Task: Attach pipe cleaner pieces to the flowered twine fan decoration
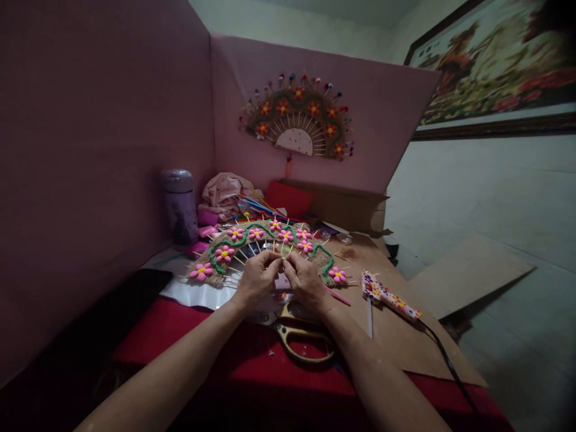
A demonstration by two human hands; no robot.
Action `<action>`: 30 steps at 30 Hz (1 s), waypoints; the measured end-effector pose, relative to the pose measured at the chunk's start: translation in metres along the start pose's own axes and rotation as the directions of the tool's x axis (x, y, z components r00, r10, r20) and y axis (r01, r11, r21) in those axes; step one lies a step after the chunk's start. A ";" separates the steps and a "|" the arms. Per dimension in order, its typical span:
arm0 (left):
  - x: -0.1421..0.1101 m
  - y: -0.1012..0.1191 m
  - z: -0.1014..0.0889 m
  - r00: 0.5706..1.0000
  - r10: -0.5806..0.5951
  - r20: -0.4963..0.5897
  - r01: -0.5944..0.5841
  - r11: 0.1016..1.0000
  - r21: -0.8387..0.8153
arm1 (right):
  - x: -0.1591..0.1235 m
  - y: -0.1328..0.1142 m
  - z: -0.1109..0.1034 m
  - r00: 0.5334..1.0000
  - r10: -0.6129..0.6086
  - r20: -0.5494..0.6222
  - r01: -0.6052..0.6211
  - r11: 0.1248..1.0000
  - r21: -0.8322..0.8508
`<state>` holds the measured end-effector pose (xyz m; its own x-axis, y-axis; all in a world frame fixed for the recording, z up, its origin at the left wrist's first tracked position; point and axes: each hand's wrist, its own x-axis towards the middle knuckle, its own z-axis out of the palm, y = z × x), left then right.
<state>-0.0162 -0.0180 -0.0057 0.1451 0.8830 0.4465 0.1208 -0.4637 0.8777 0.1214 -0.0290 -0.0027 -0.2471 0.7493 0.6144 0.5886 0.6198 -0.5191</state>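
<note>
Both L hand (pixel 260 276) & R hand (pixel 307 279) pinched nearly closed on tiny yellowish bit (pixel 284 258), nr pink-flowered fan (pixel 270 233).

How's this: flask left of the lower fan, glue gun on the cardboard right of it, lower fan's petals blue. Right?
No: the lower fan has pink petals, not blue; head view shows it. The flask left, glue gun on cardboard right: correct.

pale tiled wall (pixel 472 198), dim light

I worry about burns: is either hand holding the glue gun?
No, the glue gun lies on the brown cardboard, apart from the left hand and right hand.
</note>
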 end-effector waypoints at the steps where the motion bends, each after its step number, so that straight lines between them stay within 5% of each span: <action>1: 0.001 0.001 0.000 1.000 -0.016 0.018 0.017 1.000 -0.025 | 0.000 0.001 0.000 1.000 -0.007 0.010 0.007 1.000 0.007; 14: 0.004 -0.003 -0.002 0.997 -0.045 0.062 0.049 0.996 -0.069 | 0.000 0.009 0.001 0.996 -0.053 0.065 0.055 0.998 -0.029; 21: 0.003 -0.002 -0.003 0.999 0.040 0.026 -0.043 0.991 0.125 | -0.001 0.011 0.000 0.995 -0.071 0.076 0.076 0.995 -0.071; 25: 0.003 -0.002 -0.006 0.986 0.133 0.100 -0.158 0.943 0.295 | -0.001 0.011 0.000 0.993 -0.090 0.074 0.101 0.983 -0.156; 30: 0.004 0.000 -0.009 0.978 0.112 0.175 -0.182 0.871 0.457 | -0.001 0.012 -0.001 0.987 -0.129 0.098 0.146 0.968 -0.202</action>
<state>-0.0248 -0.0135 -0.0022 0.3276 0.7989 0.5045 0.5276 -0.5976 0.6037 0.1297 -0.0224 -0.0092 -0.3947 0.6826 0.6151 0.6896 0.6625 -0.2926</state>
